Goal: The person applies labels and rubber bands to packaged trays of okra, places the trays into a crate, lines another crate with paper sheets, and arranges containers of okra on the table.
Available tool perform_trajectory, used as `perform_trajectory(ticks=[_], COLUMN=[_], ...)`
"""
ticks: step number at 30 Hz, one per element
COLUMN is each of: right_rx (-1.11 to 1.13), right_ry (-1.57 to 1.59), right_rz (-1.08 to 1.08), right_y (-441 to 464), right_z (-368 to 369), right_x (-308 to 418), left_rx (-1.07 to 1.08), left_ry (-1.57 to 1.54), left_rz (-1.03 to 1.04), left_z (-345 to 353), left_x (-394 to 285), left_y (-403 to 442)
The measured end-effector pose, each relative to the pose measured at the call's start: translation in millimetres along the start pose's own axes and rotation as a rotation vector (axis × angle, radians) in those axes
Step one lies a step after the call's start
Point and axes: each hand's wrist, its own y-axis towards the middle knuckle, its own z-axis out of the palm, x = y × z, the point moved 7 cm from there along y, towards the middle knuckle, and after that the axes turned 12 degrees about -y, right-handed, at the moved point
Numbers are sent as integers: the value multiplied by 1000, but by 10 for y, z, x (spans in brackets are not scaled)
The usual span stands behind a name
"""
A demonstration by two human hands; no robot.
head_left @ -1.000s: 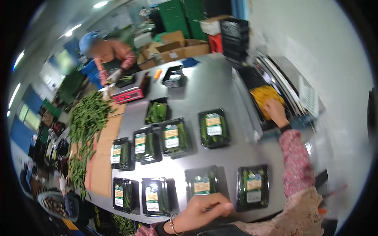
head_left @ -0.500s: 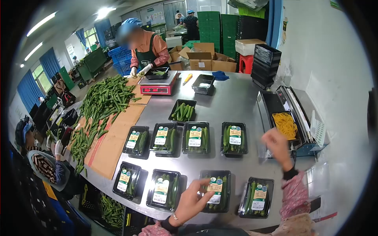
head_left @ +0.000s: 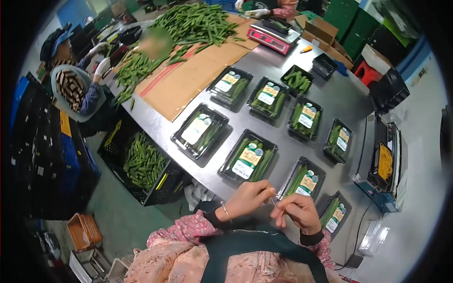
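My left hand and my right hand are close together in front of my apron at the near table edge. Both are closed, fingertips pinched. A thin, pale strand seems to run between them; its kind is too small to make out. Just beyond the fingers lies a lidded pack of okra with a label. Another labelled okra pack sits right of my right hand, and one more lies beyond my left hand. Several similar packs stand in rows farther back.
An uncovered tray of okra and a red scale stand farther back. Loose okra covers cardboard at left. A crate of okra is below the table edge. Yellow rubber bands lie in the machine at right. Co-workers handle okra.
My view has swung left and down. My hands, apart over the packs and the right side before, have come together near my body, fingers pinched.
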Motion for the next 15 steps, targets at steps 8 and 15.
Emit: perform_trajectory(ticks=[8,15], right_rx=[200,-245], right_ry=[61,21], right_rz=[174,441], right_y=[1087,2169], right_z=[583,642], right_x=[-255,-1059], left_rx=[-120,-781], left_ry=[100,290], left_rz=[39,177], left_z=[-1385,-3548], left_x=[75,95], left_y=[-307,-80])
